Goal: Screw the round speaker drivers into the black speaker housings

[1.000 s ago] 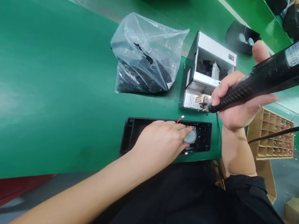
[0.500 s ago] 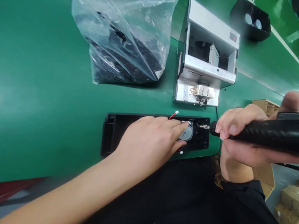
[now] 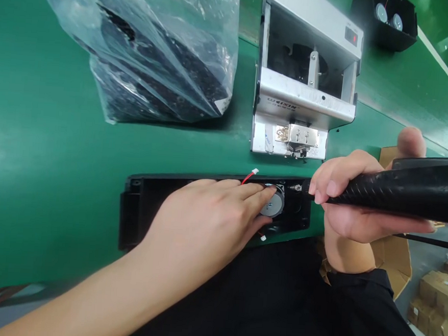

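Note:
A long, open black plastic housing (image 3: 131,218) lies on the bench in front of me. My left hand (image 3: 209,213) reaches over it, palm down, with index finger and thumb on opposite edges of a round silver speaker (image 3: 273,204) inside. A red wire with a white connector (image 3: 255,171) sticks up past the fingers, and another white connector (image 3: 263,238) shows by the near wall. Wrapped around a black electric screwdriver (image 3: 410,188), my right hand (image 3: 355,192) points it leftward. The bit's tip (image 3: 293,187) is beside the speaker's far right corner; contact is hard to tell.
Behind the housing stands a silver screw feeder machine (image 3: 302,94). A clear plastic bag (image 3: 165,66) of dark parts lies at the back left. Another black housing with two speakers (image 3: 406,30) sits back right. Cardboard boxes (image 3: 435,305) are stacked on the floor at right.
The screwdriver has moved left, bringing its bit nearer the speaker's corner. My left hand keeps its hold on the speaker. The camera view has shifted and come closer to the bench.

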`<action>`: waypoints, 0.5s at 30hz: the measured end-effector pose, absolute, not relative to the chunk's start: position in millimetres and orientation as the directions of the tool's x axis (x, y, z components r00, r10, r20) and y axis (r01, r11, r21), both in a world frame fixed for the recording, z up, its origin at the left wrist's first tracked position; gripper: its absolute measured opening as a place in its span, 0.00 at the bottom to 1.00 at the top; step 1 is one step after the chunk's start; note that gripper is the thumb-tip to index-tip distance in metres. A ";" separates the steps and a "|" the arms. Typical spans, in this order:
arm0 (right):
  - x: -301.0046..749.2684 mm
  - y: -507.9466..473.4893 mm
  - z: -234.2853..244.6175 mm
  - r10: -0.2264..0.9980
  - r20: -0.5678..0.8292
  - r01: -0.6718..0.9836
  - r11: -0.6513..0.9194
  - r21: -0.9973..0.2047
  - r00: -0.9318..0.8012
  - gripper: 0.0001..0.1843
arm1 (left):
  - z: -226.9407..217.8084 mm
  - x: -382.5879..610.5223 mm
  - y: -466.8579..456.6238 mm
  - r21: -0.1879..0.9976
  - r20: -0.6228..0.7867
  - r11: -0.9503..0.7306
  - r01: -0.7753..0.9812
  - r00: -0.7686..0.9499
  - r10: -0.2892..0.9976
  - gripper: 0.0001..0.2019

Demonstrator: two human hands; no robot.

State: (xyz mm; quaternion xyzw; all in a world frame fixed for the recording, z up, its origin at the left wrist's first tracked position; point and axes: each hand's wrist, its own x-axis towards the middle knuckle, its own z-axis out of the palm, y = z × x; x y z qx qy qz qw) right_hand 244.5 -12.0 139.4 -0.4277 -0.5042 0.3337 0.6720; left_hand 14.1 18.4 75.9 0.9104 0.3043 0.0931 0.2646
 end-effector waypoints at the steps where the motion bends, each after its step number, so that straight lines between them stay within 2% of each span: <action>1: 244.2 -11.8 139.5 0.881 0.393 0.002 0.407 -0.913 0.263 0.35 | 76.8 14.1 17.7 0.537 0.005 -0.675 0.506 0.798 0.602 0.18; 5: 241.4 -10.6 138.5 0.872 0.405 0.080 0.399 -0.914 0.276 0.33 | 78.9 14.7 14.9 0.523 0.015 -0.679 0.516 0.791 0.612 0.20; 11: 238.9 -10.2 132.5 0.879 0.377 -0.031 0.403 -0.915 0.292 0.35 | 81.0 15.1 15.0 0.464 0.024 -0.719 0.518 0.804 0.595 0.20; 15: 238.8 -10.4 130.0 0.874 0.377 -0.032 0.405 -0.914 0.305 0.34 | 82.7 16.4 14.5 0.443 0.030 -0.727 0.524 0.802 0.597 0.20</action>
